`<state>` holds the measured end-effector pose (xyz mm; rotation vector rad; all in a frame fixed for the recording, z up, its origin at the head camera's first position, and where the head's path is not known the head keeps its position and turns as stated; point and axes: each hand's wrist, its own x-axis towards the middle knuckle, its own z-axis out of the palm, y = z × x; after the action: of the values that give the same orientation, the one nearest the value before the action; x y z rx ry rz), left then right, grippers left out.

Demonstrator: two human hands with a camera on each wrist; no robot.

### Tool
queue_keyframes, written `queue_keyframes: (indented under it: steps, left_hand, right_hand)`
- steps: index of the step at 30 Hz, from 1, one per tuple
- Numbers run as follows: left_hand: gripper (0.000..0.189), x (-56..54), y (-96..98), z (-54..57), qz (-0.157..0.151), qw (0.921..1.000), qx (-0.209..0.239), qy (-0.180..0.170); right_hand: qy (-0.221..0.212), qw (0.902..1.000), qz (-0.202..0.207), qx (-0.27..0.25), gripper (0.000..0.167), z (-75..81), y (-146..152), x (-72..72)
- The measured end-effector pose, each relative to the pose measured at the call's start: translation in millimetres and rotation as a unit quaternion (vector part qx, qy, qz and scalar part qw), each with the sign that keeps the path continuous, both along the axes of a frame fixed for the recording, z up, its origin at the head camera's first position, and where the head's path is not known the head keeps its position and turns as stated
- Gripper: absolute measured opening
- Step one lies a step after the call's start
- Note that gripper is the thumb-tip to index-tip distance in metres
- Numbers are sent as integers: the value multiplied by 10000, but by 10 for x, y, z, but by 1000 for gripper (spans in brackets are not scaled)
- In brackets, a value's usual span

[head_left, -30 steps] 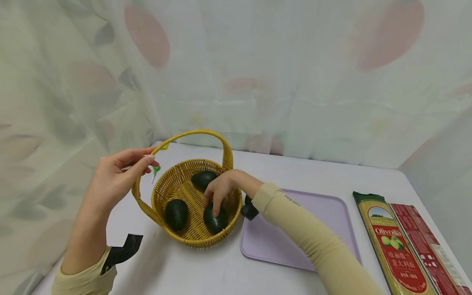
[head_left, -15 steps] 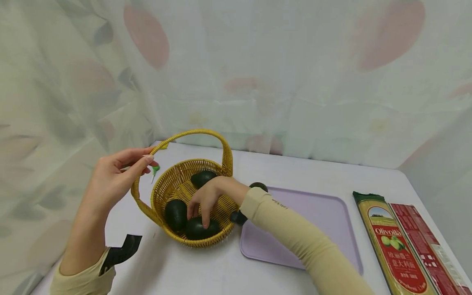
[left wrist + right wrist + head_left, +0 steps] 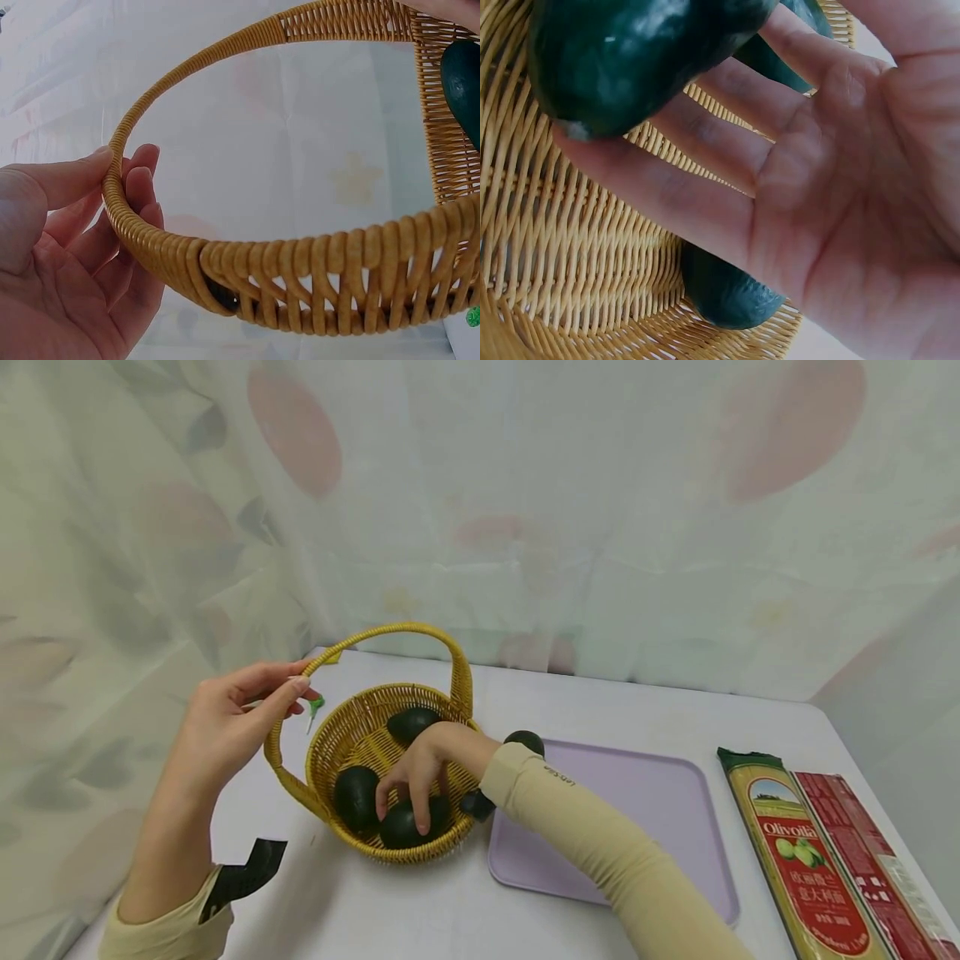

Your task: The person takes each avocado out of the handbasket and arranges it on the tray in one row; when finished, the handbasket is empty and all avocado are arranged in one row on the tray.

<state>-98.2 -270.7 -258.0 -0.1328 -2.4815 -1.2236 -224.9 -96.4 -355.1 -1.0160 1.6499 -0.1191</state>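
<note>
A yellow wicker basket (image 3: 351,718) with an arched handle (image 3: 180,71) stands on the white table. My left hand (image 3: 232,718) pinches the handle's left side between thumb and fingers, also plain in the left wrist view. Inside the basket my right hand (image 3: 429,767) grips a dark green avocado (image 3: 405,827) near the front wall. In the right wrist view its fingers lie along the held avocado (image 3: 630,60). A second avocado (image 3: 356,797) lies at the left, against or close to the held one. A third avocado (image 3: 412,724) sits at the far side.
Right of the basket lies a lilac tray (image 3: 637,793); a dark rounded thing (image 3: 525,742) at its far left corner is partly hidden by my right sleeve. Farther right are an Olivoila pasta packet (image 3: 798,852) and a red packet (image 3: 862,852). A small green-topped item (image 3: 315,703) lies behind the basket's left.
My right hand has moved left and slightly forward in the basket, bringing its avocado beside the left one and turning it. My left hand keeps its hold on the handle.
</note>
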Motion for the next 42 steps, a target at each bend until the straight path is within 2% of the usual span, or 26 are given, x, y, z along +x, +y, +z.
queue_keyframes:
  steps: [11, 21, 27, 31, 42]
  left_hand:
    - [21, -4, -12, -6, -102, 9999, 40, 70]
    - [23, -13, -34, -21, -179, 9998, -18, 76]
    - [23, -10, -42, -16, -204, 9997, 11, 102]
    - [23, -13, -60, -16, -206, 9997, 70, 72]
    - [22, -19, -60, -22, -216, 9996, 178, 5]
  right_hand:
    - [90, 9998, 3, -158, 60, 16, 146, -34]
    - [185, 9954, -243, -909, 66, 245, 474, -149]
    - [21, 9898, -626, -1277, 63, 415, 725, -217]
    - [-4, 9861, -853, -1425, 63, 468, 869, -256]
    - [83, 9705, -1418, -1948, 62, 406, 1368, -333]
